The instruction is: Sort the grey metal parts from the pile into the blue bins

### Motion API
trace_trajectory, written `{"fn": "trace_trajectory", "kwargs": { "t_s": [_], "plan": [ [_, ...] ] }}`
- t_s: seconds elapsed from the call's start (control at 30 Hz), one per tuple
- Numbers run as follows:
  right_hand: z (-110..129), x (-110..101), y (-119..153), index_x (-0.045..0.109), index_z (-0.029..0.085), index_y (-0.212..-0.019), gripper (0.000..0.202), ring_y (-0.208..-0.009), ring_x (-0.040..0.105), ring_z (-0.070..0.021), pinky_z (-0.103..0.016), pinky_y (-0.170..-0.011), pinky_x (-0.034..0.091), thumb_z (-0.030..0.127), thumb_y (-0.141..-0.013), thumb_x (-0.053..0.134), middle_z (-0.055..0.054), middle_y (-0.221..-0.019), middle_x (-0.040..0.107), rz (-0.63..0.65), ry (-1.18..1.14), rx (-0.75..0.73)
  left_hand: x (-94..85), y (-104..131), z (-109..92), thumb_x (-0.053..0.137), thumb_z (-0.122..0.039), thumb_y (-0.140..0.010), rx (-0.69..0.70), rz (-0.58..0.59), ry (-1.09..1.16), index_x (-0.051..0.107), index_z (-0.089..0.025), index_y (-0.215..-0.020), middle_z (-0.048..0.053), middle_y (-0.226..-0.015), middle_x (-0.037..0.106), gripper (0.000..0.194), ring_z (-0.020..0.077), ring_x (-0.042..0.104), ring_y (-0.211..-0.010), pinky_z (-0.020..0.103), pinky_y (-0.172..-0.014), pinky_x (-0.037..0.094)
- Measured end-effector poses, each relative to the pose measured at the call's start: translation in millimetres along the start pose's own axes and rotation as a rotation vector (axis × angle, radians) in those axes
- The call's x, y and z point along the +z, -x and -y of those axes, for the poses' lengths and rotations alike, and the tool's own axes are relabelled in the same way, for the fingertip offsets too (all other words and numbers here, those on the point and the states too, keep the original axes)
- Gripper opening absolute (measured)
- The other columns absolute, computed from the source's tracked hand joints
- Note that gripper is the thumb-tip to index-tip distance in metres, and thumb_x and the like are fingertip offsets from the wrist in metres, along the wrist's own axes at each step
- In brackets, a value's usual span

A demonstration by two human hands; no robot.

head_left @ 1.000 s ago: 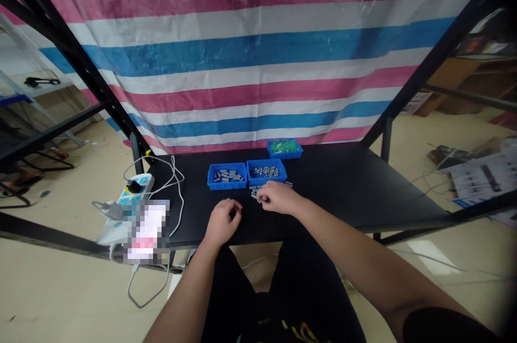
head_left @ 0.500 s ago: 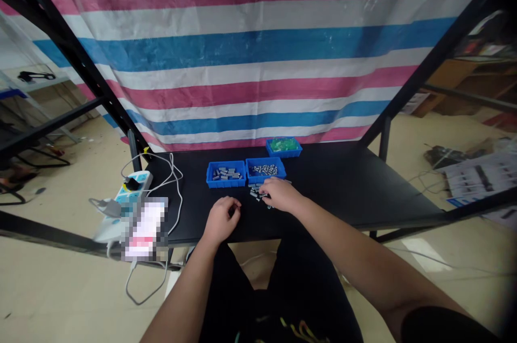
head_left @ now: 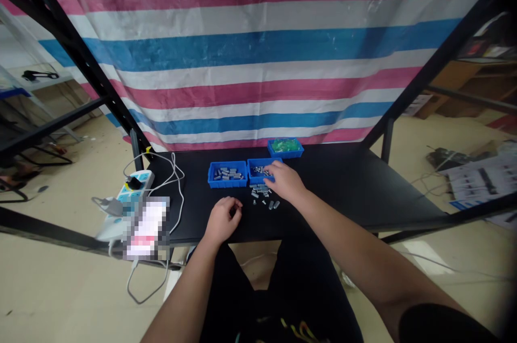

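The loosely curled left hand point(head_left: 225, 219) rests on the black tabletop point(head_left: 335, 187). The right hand point(head_left: 283, 179), fingers bent, reaches into a blue plastic bin of small metal pieces point(head_left: 251, 177); its grip is unclear.

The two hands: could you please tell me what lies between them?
Loose metal pieces lie on the table between the left hand and right hand, in the head view.

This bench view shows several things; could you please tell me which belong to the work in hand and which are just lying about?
Likely in the work:
- middle blue bin, right hand over it
- loose metal pieces
- left blue bin, similar pieces

Seemingly aside:
- power strip
- blurred screen
- green-filled bin, though unclear
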State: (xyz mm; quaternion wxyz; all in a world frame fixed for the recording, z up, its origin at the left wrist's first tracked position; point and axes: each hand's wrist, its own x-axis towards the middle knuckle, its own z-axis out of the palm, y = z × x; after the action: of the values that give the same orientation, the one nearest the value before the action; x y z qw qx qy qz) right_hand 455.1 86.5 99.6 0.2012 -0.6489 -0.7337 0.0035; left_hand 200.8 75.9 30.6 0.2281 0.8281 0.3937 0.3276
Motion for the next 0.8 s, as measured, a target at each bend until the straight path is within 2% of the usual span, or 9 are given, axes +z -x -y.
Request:
{"fn": "trace_trajectory", "kwargs": {
  "t_s": [0.07, 0.2, 0.33, 0.5, 0.63, 0.8],
  "plan": [
    [5, -1, 4, 0.069, 0.021, -0.113, 0.026, -0.102, 0.062, -0.0209, -0.029, -0.085, 0.046, 0.030, -0.088, 0.069, -0.007, -0.111, 0.065, 0.032, -0.035, -0.058, -0.1, 0, 0, 0.055, -0.014, -0.088, -0.002, 0.003, 0.002, 0.065, -0.022, -0.092, 0.004, -0.083, 0.064, 0.013, 0.0202, 0.061, -0.084, 0.032, -0.078, 0.047],
    [20, 7, 18, 0.072, 0.024, -0.100, 0.016, -0.094, 0.063, -0.0199, -0.028, -0.077, 0.045, 0.030, -0.086, 0.071, -0.005, -0.100, 0.069, 0.233, -0.046, -0.175, -0.1, 0, 0, 0.055, -0.014, -0.088, 0.001, 0.008, 0.012, 0.065, -0.021, -0.092, 0.004, -0.083, 0.064, 0.013, 0.0200, 0.061, -0.084, 0.032, -0.078, 0.046],
    [31, 21, 27, 0.073, 0.024, -0.097, 0.017, -0.091, 0.066, -0.0233, -0.029, -0.070, 0.043, 0.028, -0.081, 0.073, -0.006, -0.098, 0.072, 0.373, 0.063, -0.147, 0.1, 0, 0, 0.055, -0.014, -0.087, 0.001, 0.009, 0.010, 0.065, -0.021, -0.092, 0.004, -0.083, 0.064, 0.014, 0.0203, 0.060, -0.084, 0.032, -0.078, 0.046],
    [31, 22, 29, 0.072, 0.025, -0.097, 0.018, -0.090, 0.067, -0.0226, -0.029, -0.069, 0.043, 0.018, -0.082, 0.065, -0.006, -0.104, 0.072, 0.395, 0.077, -0.096, -0.4, 0, 0, 0.056, -0.014, -0.087, -0.007, 0.008, 0.003, 0.066, -0.022, -0.092, 0.004, -0.083, 0.064, 0.014, 0.0206, 0.061, -0.084, 0.032, -0.078, 0.047],
    [19, 7, 30, 0.071, 0.025, -0.100, 0.020, -0.095, 0.064, -0.0233, -0.030, -0.074, 0.044, 0.025, -0.080, 0.070, -0.006, -0.106, 0.071, 0.351, 0.033, -0.124, -1.1, 0, -1, 0.055, -0.014, -0.088, -0.002, 0.005, -0.003, 0.066, -0.022, -0.092, 0.004, -0.083, 0.064, 0.013, 0.0203, 0.061, -0.084, 0.032, -0.077, 0.047],
    [8, -2, 38, 0.071, 0.025, -0.096, 0.018, -0.095, 0.060, -0.0233, -0.031, -0.080, 0.043, 0.028, -0.079, 0.075, -0.005, -0.098, 0.070, 0.378, -0.009, -0.206, -0.6, 0, 1, 0.056, -0.013, -0.087, 0.000, 0.007, 0.001, 0.066, -0.022, -0.092, 0.004, -0.084, 0.065, 0.014, 0.0203, 0.062, -0.084, 0.032, -0.078, 0.048]
  ]
}}
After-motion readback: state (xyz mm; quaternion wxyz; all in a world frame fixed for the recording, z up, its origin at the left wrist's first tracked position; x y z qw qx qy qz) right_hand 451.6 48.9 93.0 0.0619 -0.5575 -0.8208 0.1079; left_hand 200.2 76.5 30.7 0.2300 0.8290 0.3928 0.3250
